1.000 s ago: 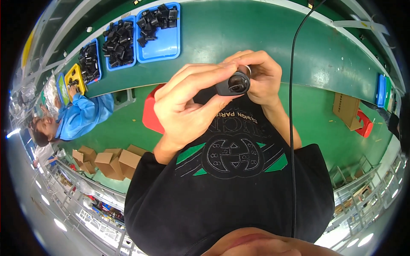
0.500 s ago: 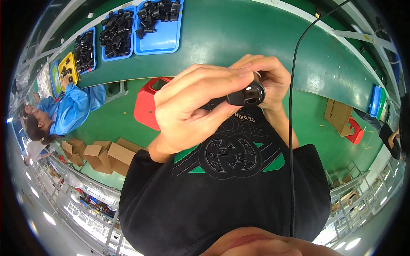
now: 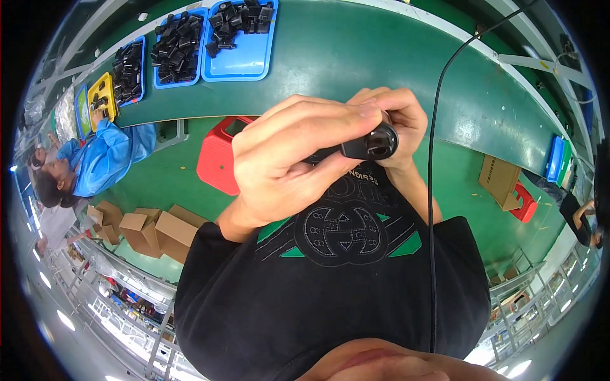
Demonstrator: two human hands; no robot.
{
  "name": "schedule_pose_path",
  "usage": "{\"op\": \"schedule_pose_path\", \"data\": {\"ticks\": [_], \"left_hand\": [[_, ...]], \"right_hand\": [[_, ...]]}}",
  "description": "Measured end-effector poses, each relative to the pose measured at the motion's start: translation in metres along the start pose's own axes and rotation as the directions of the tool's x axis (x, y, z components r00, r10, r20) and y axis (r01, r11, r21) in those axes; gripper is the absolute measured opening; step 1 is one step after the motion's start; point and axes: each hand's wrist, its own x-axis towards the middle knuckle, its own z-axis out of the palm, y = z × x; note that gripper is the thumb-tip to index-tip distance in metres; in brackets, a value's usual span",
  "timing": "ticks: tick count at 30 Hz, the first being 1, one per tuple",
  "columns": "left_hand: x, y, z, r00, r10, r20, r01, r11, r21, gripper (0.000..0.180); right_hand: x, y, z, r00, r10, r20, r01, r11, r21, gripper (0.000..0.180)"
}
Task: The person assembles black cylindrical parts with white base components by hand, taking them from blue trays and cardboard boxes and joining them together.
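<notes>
Close in front of my black printed shirt [image 3: 330, 286], both hands hold a small black cylindrical part [image 3: 372, 143]. My left hand [image 3: 286, 159] wraps around its body from the left, thumb and fingers closed on it. Fingertips of my right hand [image 3: 397, 117] pinch the part's round open end from above and behind. Most of the part's length is hidden inside my left hand.
A green conveyor belt [image 3: 356, 57] carries blue trays [image 3: 244, 60] of black parts and a yellow tray [image 3: 101, 98]. A person in a blue coat [image 3: 101, 159] works at the left. Also in view: a red stool [image 3: 219, 155], cardboard boxes [image 3: 152, 232], a black cable [image 3: 433, 190].
My hands and the black part have shifted a little to the right in the view, and the part's open end has turned more to the right. The trays have slid toward the upper left.
</notes>
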Motion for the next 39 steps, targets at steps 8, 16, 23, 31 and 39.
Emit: {"op": "schedule_pose_path", "data": {"ticks": [8,16,23,31,39], "left_hand": [[0.003,0.007,0.002,1.0,-0.017,0.017,0.017,1.0,-0.012,0.043],[0.001,0.008,0.009,0.997,-0.049,-0.057,0.049,0.999,-0.003,0.038],[0.004,0.014,0.0,0.998,-0.032,0.061,0.034,0.999,-0.036,0.041],[-0.003,-0.015,-0.001,0.845,-0.534,-0.011,0.463,0.743,-0.484,0.04],[-0.009,-0.029,-0.011,0.592,-0.736,0.33,0.786,0.436,-0.438,0.036]], "right_hand": [[0.008,-0.008,-0.009,0.979,-0.137,0.153,0.166,0.966,-0.2,0.043],[0.007,-0.009,-0.01,0.975,-0.154,0.161,0.187,0.959,-0.212,0.042],[0.001,-0.025,0.006,0.997,-0.058,0.054,0.071,0.962,-0.263,0.048],[0.016,-0.056,0.01,0.801,0.564,-0.202,-0.592,0.797,-0.12,0.028],[0.01,-0.043,-0.014,0.697,0.713,-0.072,-0.688,0.638,-0.345,0.019]]}}
